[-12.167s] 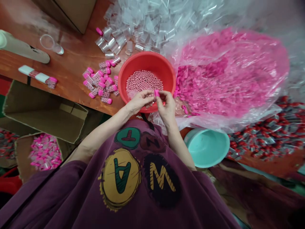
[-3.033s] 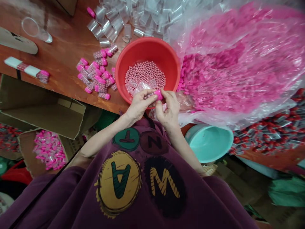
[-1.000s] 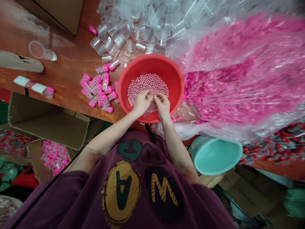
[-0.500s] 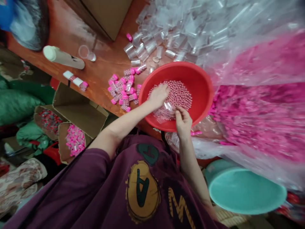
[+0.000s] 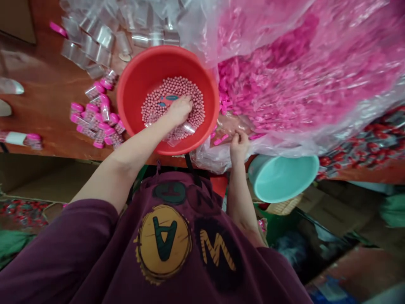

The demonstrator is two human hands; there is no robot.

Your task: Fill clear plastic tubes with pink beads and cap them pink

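My left hand [image 5: 181, 110] is inside the red bowl [image 5: 131, 101], over its bed of pink beads [image 5: 198, 103]. Its fingers curl down, and what they hold, if anything, is hidden. Beside that hand lie clear plastic tubes [image 5: 189, 128] on the beads. A flat pink piece with blue patches [image 5: 169, 99] shows just behind the fingers; I cannot make out what it is. Outside the bowl, my right hand [image 5: 239, 146] is at the near edge of the bright pink pieces [image 5: 253, 101], thumb and fingers pinched together. Anything between them is too small to name.
Several filled tubes with pink caps [image 5: 98, 120] lie left of the bowl. Empty clear tubes [image 5: 101, 38] are heaped behind it. Clear plastic sheeting [image 5: 284, 145] edges the pink pile. A turquoise basin [image 5: 281, 179] stands at the table's front edge, with red-and-grey pieces [image 5: 363, 141] farther right.
The view has swung to the right. My right hand has left the bowl for the pink pieces beside it. My left hand has shifted rightward over the beads.
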